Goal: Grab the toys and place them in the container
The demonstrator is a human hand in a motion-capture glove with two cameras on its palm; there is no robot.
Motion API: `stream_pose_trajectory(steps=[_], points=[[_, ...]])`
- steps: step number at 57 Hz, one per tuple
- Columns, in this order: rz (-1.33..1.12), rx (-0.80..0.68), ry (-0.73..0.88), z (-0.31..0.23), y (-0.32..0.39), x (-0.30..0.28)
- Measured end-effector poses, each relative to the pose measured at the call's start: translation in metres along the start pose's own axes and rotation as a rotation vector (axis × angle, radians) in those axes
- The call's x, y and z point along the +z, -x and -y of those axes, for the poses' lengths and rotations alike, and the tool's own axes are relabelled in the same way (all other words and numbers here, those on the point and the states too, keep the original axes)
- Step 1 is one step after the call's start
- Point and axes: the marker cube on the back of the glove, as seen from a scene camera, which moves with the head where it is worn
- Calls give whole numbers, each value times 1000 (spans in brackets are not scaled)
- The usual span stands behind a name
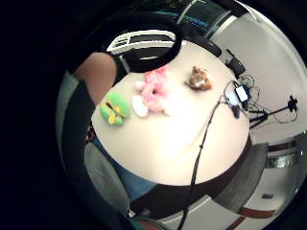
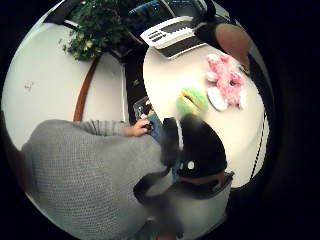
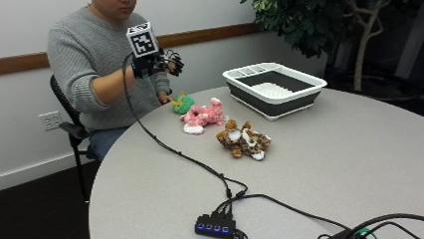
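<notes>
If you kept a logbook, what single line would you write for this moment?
gloved right hand: raised above table, empty | toys on table: green, pink, spotted | container: no toys inside | phase: before first pick

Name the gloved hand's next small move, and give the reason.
Probably lower the gloved right hand toward the green toy, the toy nearest it. The hand is raised above the table, holding nothing, and the green, pink and spotted toys all lie on the table, outside the container.
</notes>
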Motion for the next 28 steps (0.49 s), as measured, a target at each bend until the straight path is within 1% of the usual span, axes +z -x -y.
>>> stream_pose_trajectory(steps=[4, 9, 11, 13, 16, 21, 25, 28], points=[[-80, -46, 43, 19, 8, 15], [-308, -42, 81, 34, -2, 39], [-399, -74, 104, 34, -12, 47], [-381, -94, 132, 32, -12, 54], [-268, -62, 172, 29, -2, 70], [-318, -3, 257, 24, -14, 105], [-347, -36, 324, 16, -13, 135], [-337, -34, 315, 11, -6, 155]])
